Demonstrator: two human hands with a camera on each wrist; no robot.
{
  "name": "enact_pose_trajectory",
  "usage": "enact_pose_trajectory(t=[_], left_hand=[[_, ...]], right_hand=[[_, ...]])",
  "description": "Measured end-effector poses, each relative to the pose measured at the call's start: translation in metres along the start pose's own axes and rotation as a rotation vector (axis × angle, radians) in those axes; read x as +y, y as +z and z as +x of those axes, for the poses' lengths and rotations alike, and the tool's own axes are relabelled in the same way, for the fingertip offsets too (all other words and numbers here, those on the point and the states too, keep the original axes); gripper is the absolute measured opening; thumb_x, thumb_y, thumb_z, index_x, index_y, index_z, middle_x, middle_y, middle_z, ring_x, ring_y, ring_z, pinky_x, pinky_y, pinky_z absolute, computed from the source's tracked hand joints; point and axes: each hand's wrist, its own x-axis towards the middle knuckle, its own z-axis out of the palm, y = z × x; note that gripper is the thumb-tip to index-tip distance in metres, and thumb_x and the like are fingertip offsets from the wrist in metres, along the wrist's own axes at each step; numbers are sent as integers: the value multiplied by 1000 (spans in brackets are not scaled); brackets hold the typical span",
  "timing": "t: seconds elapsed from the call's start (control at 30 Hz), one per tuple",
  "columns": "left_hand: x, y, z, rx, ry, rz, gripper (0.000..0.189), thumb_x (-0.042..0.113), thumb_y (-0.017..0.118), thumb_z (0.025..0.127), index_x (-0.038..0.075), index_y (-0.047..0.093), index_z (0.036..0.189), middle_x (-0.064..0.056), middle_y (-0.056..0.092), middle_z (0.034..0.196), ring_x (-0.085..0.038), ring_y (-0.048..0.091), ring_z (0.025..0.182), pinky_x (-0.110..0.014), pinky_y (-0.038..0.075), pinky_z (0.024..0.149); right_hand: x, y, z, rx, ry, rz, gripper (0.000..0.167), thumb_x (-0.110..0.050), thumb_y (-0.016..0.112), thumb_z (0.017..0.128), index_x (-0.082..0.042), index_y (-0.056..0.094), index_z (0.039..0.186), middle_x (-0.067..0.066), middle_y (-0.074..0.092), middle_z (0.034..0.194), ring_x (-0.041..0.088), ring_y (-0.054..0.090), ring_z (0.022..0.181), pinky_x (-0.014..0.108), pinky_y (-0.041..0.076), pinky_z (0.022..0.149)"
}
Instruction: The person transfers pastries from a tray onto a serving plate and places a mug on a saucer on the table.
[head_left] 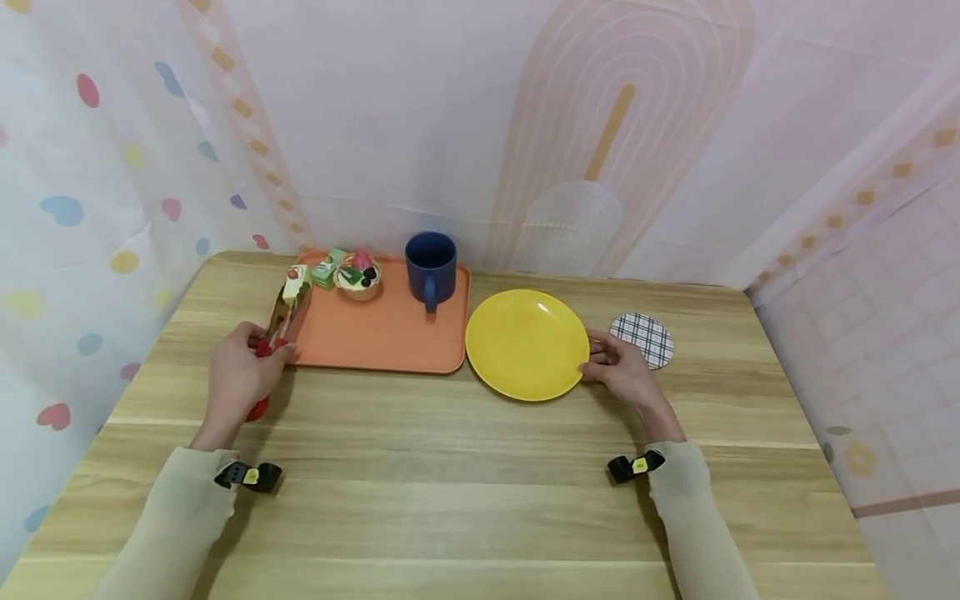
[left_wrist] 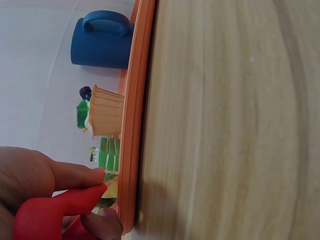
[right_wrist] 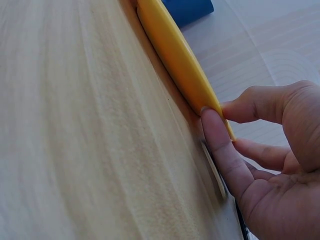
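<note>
Your left hand [head_left: 243, 375] grips the red-handled tongs [head_left: 279, 319], tips at the cake slice [head_left: 297, 280] just beyond it; your right hand [head_left: 628, 377] pinches the rim of the yellow plate [head_left: 527, 344] on its left, checked coaster [head_left: 648, 335] just behind its fingers

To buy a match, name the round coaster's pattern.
The round coaster is white with dark plaid, clearest in the head view.

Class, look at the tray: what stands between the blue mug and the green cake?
The fruit tart; the head view shows it between the blue mug and green cake.
</note>
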Motion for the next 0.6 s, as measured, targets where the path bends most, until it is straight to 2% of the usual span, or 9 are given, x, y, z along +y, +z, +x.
enact_pose_trajectory(t=[0.27,0.5,0.6], left_hand=[[0,-2,-6,27,4,-7,43,26,68,97,-11,57,117,-29,62,102,-37,59,84,-30,43,58],[3,-7,-12,51,20,-15,42,26,68,97,-9,58,117,-29,63,104,-36,59,84,-29,43,58],[4,-8,-14,65,38,-20,41,26,69,96,-9,58,116,-30,64,105,-34,60,80,-28,44,56]], right_hand=[[1,-1,0,0,-2,-23,64,-2,72,91,-9,49,151,20,60,128,19,62,102,26,60,79],[1,-2,-2,-11,-22,-30,66,-4,72,93,-7,46,153,23,60,130,23,61,104,25,59,79],[1,-2,-2,-7,-18,-30,66,-4,72,93,-7,45,153,22,60,131,22,61,105,24,59,79]])
